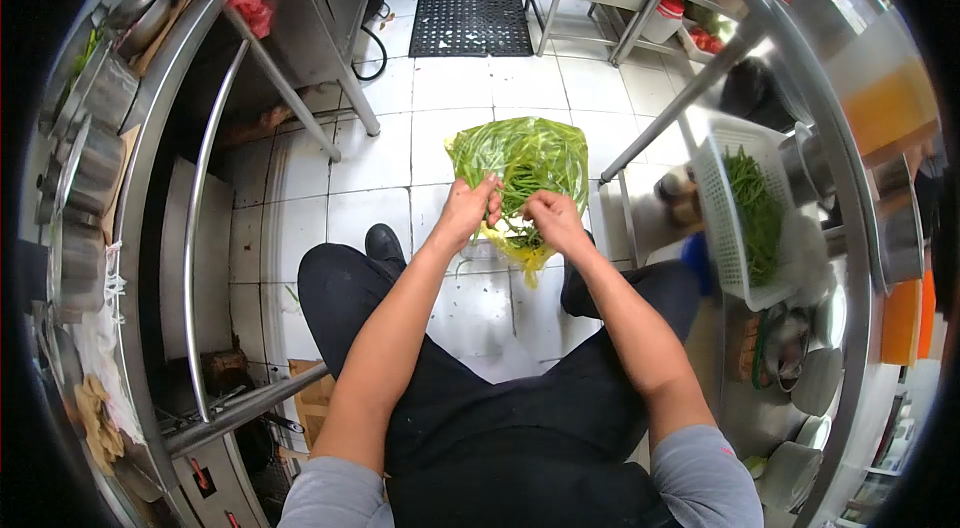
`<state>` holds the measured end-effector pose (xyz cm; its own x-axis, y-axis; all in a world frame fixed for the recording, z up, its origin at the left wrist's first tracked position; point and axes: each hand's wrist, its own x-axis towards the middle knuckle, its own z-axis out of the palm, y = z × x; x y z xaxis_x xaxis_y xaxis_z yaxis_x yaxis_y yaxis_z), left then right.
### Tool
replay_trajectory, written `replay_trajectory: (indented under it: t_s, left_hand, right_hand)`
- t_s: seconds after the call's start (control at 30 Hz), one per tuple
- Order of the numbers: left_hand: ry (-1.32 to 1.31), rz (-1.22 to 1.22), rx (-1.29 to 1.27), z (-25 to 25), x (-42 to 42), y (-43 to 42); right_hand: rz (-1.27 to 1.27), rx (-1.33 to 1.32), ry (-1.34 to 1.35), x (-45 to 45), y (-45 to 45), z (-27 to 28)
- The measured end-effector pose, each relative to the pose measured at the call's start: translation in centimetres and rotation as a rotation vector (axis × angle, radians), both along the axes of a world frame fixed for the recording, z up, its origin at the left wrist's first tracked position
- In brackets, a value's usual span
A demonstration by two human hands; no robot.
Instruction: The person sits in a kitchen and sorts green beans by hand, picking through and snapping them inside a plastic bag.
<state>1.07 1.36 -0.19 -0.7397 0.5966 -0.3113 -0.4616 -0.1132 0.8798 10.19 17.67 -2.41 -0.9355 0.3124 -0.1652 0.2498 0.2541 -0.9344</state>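
Sits low with knees spread wide in dark trousers (pixel 340 303), with a black left shoe (pixel 384 244) planted on the white tiled floor (pixel 390 168). Extends both bare forearms forward and down from short grey sleeves (pixel 705 478), converging between the knees, with elbows slightly bent. Carries the left grip (pixel 468 210) slightly further from the right than a hand's touch, at the near left side of an open, clear yellow-green plastic bag (pixel 565 143). Appears clamped there, with fingers curled inward, on long, thin green stalks (pixel 520 190). Angles the right grip (pixel 557 221) inward from the opposite side, with the back of the hand uppermost and fingertips bent down close to the stalks. Cannot tell whether clamped on any at the right; hidden by the curled fingers. Located low in front, between the feet: same stalks, inside and at the mouth of the bag. Noted at right, well apart from both hands: a white perforated plastic basket (pixel 722 218) containing more green stalks.
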Motion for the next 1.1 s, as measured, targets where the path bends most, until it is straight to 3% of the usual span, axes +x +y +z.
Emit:
replay_trajectory:
  t_s: [0.13,0.2,0.23,0.3,0.37,0.5,0.6,0.67,0.77,0.83,0.9,0.97,1.1]
  left_hand:
    - [0.106,0.102,-0.047,-0.8,-0.4,0.1]
    - [0.137,0.173,-0.084,-1.0,-0.9,0.3]
    - [0.137,0.177,-0.082,-1.2,-0.9,0.3]
    - [0.220,0.166,-0.272,-1.5,-0.6,0.5]
    - [0.225,0.139,-0.293,-1.9,-0.4,0.6]
    - [0.297,0.126,-0.385,-1.3,0.2,0.8]
    - [0.334,0.081,-0.338,-1.0,0.2,0.6]
    - [0.320,0.041,-0.209,-2.4,0.0,0.8]
    - [0.409,-0.055,-0.223,-0.1,1.4,0.7]
    - [0.451,-0.131,-0.247,-0.5,1.5,0.7]
    - [0.949,-0.257,-0.283,-1.5,1.7,0.6]
    - [1.001,-0.261,-0.268,-2.5,1.9,0.6]
    - [0.968,-0.419,-0.540,-0.8,1.9,0.7]
  right_hand:
    - [-0.098,0.094,0.049,0.4,2.5,-0.1]
    - [0.116,0.647,-0.179,1.0,2.3,0.3]
    - [0.119,0.650,-0.177,1.2,2.1,-0.1]
    - [0.152,0.921,-0.376,1.7,1.2,-1.4]
    - [0.138,0.966,-0.400,2.0,0.8,-2.2]
    - [0.075,0.946,-0.405,1.6,0.8,-3.3]
    - [0.026,0.620,-0.322,1.2,0.8,-1.4]
    - [0.050,0.536,-0.277,1.1,0.6,0.7]
    - [0.093,0.401,-0.229,1.3,1.2,0.7]
    - [0.050,0.023,-0.345,1.8,0.9,2.4]
    - [0.105,-0.016,-0.322,2.3,0.9,3.1]
    - [0.132,0.029,-0.210,2.5,0.9,3.0]
    - [0.047,0.020,-0.184,2.6,1.5,4.8]
